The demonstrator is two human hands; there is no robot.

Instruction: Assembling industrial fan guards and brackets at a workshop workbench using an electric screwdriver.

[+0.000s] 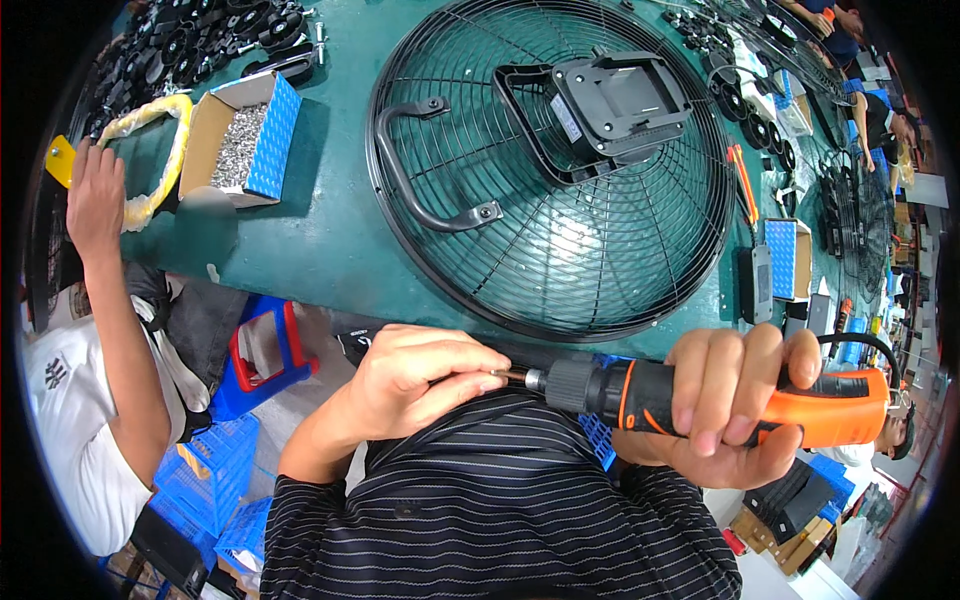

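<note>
My right hand (735, 400) is wrapped around an orange and black electric screwdriver (640, 396), which lies level in front of my striped shirt with its bit pointing left. At the bit's tip, the thumb and fingers of my left hand (425, 375) pinch a small screw (497, 373), mostly hidden by the fingertips. Just beyond both hands, a large round black fan guard (560, 250) lies on the green table (300, 250). It carries a curved black handle (405, 175) and a black housing (625, 105) with a bracket around it.
A blue cardboard box (272, 140) of small screws stands at the left, beside a yellow-wrapped ring (180, 150) near a co-worker's hand (97, 200). Black parts (190, 40) are heaped at the far left. Orange-handled tools (743, 185) and another blue box (785, 255) lie right of the guard.
</note>
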